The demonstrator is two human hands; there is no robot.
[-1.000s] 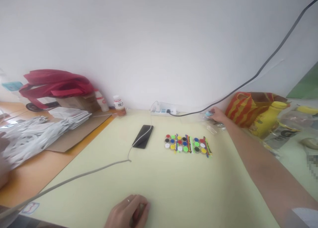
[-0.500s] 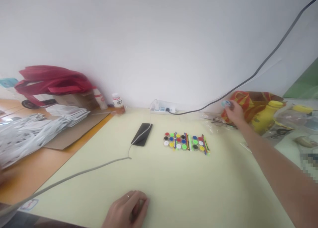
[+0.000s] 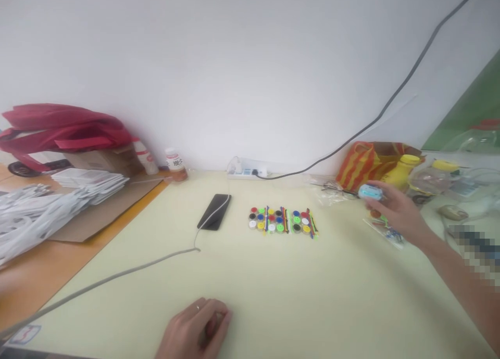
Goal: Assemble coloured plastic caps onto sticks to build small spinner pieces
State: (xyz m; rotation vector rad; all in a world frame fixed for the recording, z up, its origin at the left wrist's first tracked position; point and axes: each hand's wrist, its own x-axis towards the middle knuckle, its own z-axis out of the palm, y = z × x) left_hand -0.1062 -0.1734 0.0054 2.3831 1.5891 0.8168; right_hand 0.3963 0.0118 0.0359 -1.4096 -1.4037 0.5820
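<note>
My right hand [image 3: 396, 208] grips a small rounded light-blue object [image 3: 370, 192] between thumb and fingers, raised over the right part of the table; its exact kind is too blurred to tell. Below that hand lies a clear plastic packet [image 3: 386, 234] with small colourful bits. Resting on the table near the front edge, my left hand [image 3: 195, 327] is curled closed, a ring on one finger, and no object shows in it. Mid-table, several small round pieces with coloured tops [image 3: 280, 227] sit in groups, with bundles of thin coloured strips [image 3: 288, 221] between them.
A black phone [image 3: 214, 211] lies under a grey cable [image 3: 148, 262]. Against the wall are a power strip [image 3: 246, 172], a drink bottle [image 3: 176, 166], glasses [image 3: 338, 189], a red-yellow bag [image 3: 357, 166] and a yellow bottle [image 3: 404, 172]. White bundles [image 3: 86, 187] lie left on cardboard.
My right hand has drawn back from beside the red-yellow bag toward me, still holding the light-blue object. The view has turned slightly right. My left hand stays curled on the table.
</note>
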